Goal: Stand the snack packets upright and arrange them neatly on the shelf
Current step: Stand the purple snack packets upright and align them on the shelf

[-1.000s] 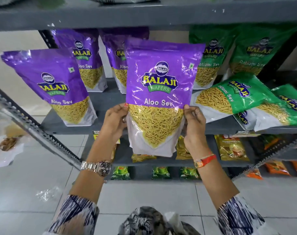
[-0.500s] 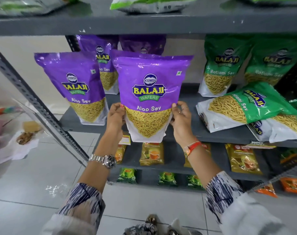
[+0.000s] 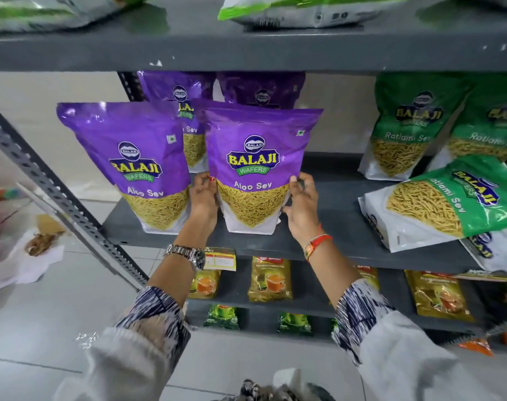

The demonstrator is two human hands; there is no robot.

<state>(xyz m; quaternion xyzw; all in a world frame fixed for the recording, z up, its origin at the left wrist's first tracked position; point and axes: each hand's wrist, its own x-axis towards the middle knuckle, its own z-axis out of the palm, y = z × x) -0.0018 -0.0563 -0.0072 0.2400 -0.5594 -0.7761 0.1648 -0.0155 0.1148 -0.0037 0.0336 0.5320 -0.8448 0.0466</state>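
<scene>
A purple Aloo Sev packet stands upright at the front of the grey shelf, its base on the board. My left hand grips its left edge and my right hand grips its right edge. Another purple Aloo Sev packet stands upright just to its left. Two more purple packets stand behind them. At the right, two green Ratlami Sev packets stand upright at the back, and a green packet lies on its side over another at the front right.
A slotted metal upright slants down the left side. The shelf above carries lying packets. Lower shelves hold small tea packets. Paper and scraps lie on the tiled floor at the left.
Both hands have carried the purple packet forward and down from mid-air onto the shelf, beside the left purple packet. The camera has moved closer and lower.
</scene>
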